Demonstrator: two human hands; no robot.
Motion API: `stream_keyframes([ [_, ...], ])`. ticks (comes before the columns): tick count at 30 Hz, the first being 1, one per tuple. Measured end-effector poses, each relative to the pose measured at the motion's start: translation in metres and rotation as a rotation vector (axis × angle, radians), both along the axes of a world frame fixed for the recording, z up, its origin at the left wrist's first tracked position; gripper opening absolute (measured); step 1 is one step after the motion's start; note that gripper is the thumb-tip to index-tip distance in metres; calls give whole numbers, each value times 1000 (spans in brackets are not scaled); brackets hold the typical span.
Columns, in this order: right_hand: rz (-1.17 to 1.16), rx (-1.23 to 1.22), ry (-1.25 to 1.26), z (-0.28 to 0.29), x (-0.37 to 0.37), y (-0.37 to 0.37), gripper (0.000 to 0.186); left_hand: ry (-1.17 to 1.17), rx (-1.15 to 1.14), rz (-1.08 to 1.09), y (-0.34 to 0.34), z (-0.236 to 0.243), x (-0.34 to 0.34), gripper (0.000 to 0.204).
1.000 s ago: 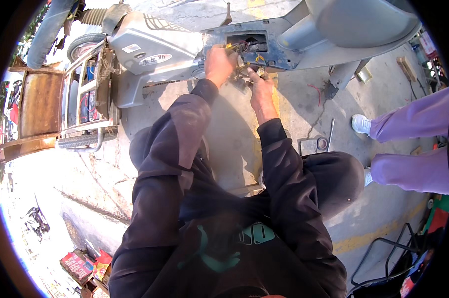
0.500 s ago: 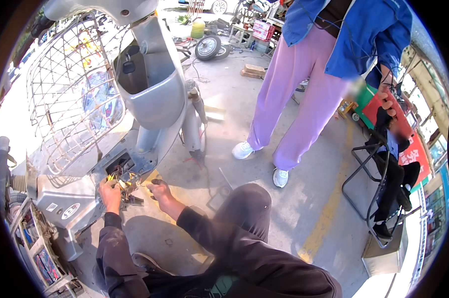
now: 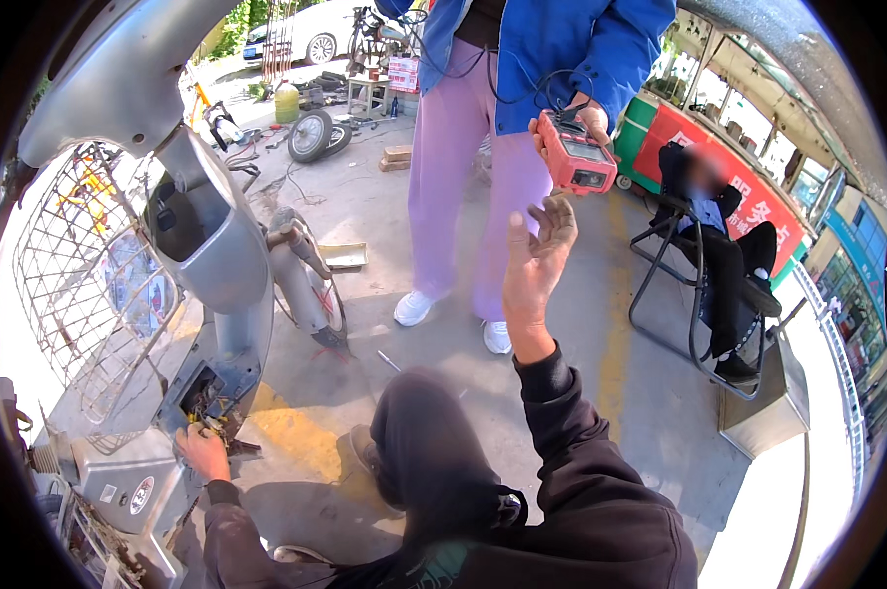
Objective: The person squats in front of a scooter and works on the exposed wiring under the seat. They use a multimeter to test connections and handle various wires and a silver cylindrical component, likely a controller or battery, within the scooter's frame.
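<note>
The right hand was held out open, its thumb spread from the bent fingers. It was raised just below a red handheld device, which was gripped in a co-worker's hand; whether the device was touched by the fingertips could not be told. A black cable was looped above the device, in front of a blue jacket. The left hand was placed at a bundle of wires, beside the opening in the footboard of a grey scooter. Its fingertips were partly hidden, so whether any wire was gripped could not be told. A yellow stripe was painted on the ground nearby, and a metal-wire basket was seen left of the scooter.
</note>
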State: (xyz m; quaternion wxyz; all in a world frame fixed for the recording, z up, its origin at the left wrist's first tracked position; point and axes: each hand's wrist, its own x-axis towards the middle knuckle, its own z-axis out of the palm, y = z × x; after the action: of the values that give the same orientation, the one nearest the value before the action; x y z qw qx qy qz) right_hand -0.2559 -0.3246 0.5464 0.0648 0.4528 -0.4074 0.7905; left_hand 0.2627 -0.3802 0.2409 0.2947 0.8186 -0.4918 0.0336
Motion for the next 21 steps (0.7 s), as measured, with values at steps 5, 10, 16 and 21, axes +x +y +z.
stream_keyframes([
  [5,-888,-88,848,55,-56,46,84,-187,-267,-247,47,60,-61,25],
  [10,-661,110,1449,90,-64,55,64,151,-371,-895,71,153,-173,40],
  [16,-530,-222,1300,79,8,70,47,413,-519,-1206,90,247,-285,81],
  [21,-157,-19,1003,47,119,74,56,876,-472,-1229,98,250,-313,83],
])
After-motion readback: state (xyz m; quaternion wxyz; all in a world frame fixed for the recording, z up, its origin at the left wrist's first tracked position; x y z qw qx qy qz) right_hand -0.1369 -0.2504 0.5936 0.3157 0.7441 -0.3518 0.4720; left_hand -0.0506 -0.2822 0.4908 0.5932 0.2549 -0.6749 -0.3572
